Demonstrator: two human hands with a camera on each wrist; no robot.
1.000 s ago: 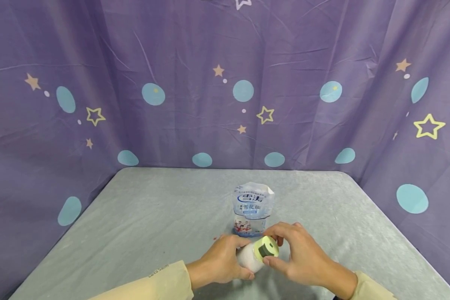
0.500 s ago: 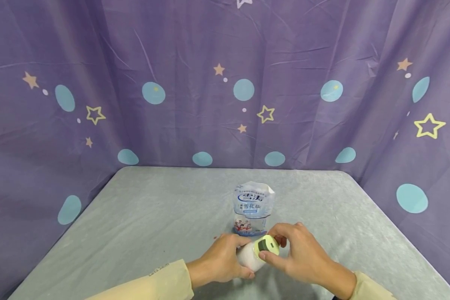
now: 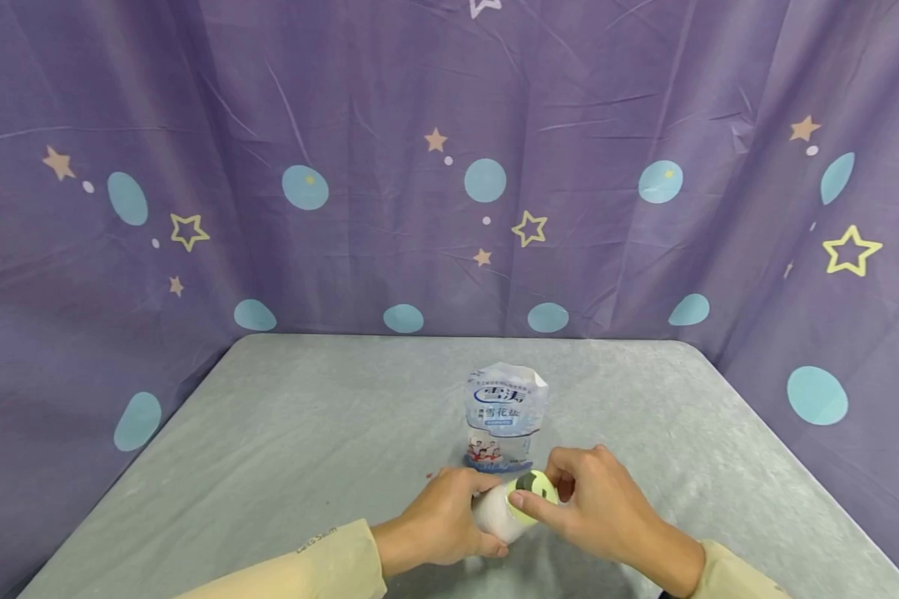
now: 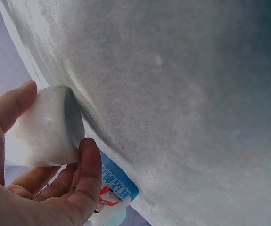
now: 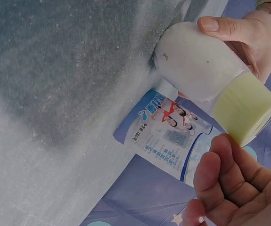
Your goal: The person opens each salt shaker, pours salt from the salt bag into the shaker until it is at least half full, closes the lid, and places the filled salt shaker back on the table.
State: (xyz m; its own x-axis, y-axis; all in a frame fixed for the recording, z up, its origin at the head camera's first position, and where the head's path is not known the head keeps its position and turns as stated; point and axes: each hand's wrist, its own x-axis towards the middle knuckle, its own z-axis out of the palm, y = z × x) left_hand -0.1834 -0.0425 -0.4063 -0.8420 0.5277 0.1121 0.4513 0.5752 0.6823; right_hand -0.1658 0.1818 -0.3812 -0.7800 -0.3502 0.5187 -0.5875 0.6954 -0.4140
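Observation:
A clear shaker bottle [image 3: 497, 514] filled with white grains, likely salt, leans toward the right in the head view. Its pale yellow-green cap [image 5: 245, 109] has a dark patch on top. My left hand [image 3: 444, 517] grips the bottle's body between thumb and fingers. With thumb and fingertips my right hand [image 3: 595, 507] pinches the cap. In the left wrist view the bottle's round base shows beside the curled fingers. Just behind the bottle stands a blue and white salt pouch [image 3: 504, 420] with Chinese print, its top edge uneven.
A grey cloth-covered table [image 3: 330, 416] lies under everything. Purple curtains [image 3: 397, 108] with stars and blue ovals hang behind it and on both sides. A tiny red speck [image 3: 429, 476] lies left of the pouch.
The cap has turned under my right fingers, its dark patch moving round toward the back. My right thumb has slid left over the cap. The left hand and pouch stay put.

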